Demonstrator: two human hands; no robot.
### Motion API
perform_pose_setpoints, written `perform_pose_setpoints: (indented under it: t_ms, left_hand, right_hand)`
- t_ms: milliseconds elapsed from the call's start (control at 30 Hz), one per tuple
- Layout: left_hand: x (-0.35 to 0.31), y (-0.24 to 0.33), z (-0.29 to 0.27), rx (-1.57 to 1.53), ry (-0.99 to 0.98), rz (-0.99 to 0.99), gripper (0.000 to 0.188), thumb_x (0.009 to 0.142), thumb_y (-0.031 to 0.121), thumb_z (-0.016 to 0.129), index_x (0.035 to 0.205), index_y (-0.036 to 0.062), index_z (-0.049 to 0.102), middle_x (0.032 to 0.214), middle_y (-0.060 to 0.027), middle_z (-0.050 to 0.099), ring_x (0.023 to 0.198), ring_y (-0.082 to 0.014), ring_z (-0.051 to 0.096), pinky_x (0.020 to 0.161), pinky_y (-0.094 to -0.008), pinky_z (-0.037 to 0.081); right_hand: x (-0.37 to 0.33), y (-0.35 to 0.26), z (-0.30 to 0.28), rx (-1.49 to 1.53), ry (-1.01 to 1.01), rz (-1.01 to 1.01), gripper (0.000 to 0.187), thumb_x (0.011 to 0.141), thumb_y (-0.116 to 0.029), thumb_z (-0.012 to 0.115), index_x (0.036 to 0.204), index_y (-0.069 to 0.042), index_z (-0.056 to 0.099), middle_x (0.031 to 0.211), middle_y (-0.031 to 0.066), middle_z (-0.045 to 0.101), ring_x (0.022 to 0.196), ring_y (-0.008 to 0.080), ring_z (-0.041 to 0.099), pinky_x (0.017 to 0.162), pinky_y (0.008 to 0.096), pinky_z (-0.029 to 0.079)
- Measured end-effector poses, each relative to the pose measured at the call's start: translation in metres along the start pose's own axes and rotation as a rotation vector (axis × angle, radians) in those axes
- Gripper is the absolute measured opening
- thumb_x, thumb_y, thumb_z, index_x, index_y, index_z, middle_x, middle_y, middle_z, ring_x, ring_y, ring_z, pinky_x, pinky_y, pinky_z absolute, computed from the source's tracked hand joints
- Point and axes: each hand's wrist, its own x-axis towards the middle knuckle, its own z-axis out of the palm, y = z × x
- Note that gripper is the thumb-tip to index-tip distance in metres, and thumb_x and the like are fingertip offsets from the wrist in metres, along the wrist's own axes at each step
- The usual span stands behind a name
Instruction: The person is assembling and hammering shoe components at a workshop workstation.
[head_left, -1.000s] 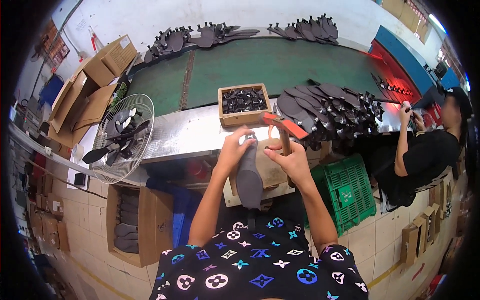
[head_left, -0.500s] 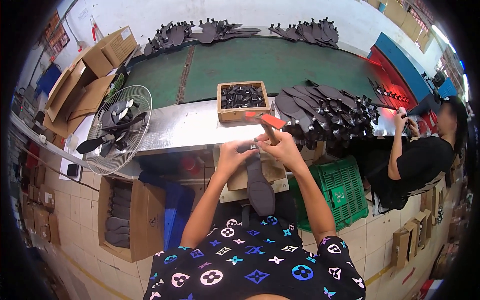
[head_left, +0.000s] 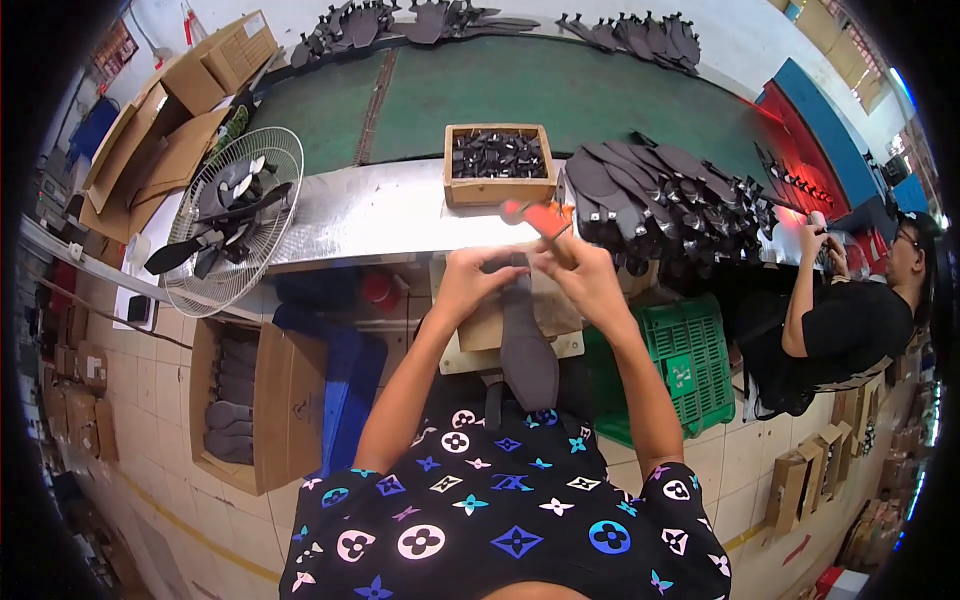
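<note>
A dark grey shoe sole [head_left: 530, 350] lies lengthwise over a wooden block [head_left: 476, 325], its wide end toward my body. My left hand [head_left: 468, 285] pinches the sole's narrow far end between thumb and fingers. Opposite it, my right hand [head_left: 590, 280] is closed around the handle of a hammer [head_left: 548, 220] with a red-orange head, tilted upward. The right fingertips meet near the same end of the sole. Whether they also pinch a small piece there, I cannot tell.
Beyond my hands, a wooden box [head_left: 500, 192] holds small black parts. Right of it lies a heap of soles [head_left: 640, 180]; at left stands a wire basket [head_left: 285, 215]. A green crate [head_left: 685, 365] and a cardboard box [head_left: 290, 410] flank me. A co-worker [head_left: 850, 320] sits at right.
The view has tilted, so the bench things sit higher in the picture. My right hand and the hammer have turned slightly; both hands stay at the sole's far end.
</note>
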Motion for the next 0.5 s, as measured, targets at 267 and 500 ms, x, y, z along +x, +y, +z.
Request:
perform_pose_setpoints:
  t_ms: [267,500]
  left_hand:
    - [0.000,-0.009,-0.003,-0.191,-0.105,-0.274,0.025,0.081,0.008,0.077,0.105,0.0006,0.075,0.096,-0.0066,0.076,0.081,-0.0097,0.066,0.077,-0.0264,0.053]
    - [-0.005,-0.009,-0.009,0.049,-0.142,-0.178,0.044,0.081,0.019,0.080,0.120,0.0013,0.068,0.108,-0.0085,0.074,0.101,-0.0193,0.068,0.094,-0.0314,0.049]
  right_hand:
    - [-0.061,-0.067,-0.019,0.035,0.009,0.099,0.026,0.103,-0.020,0.051,0.114,0.004,0.054,0.072,0.0180,0.062,0.064,0.0323,0.065,0.059,0.0414,0.047]
    - [-0.061,-0.086,-0.024,-0.139,-0.101,0.112,0.024,0.100,-0.016,0.054,0.114,0.004,0.053,0.080,0.0259,0.065,0.074,0.0433,0.066,0.068,0.0478,0.050]
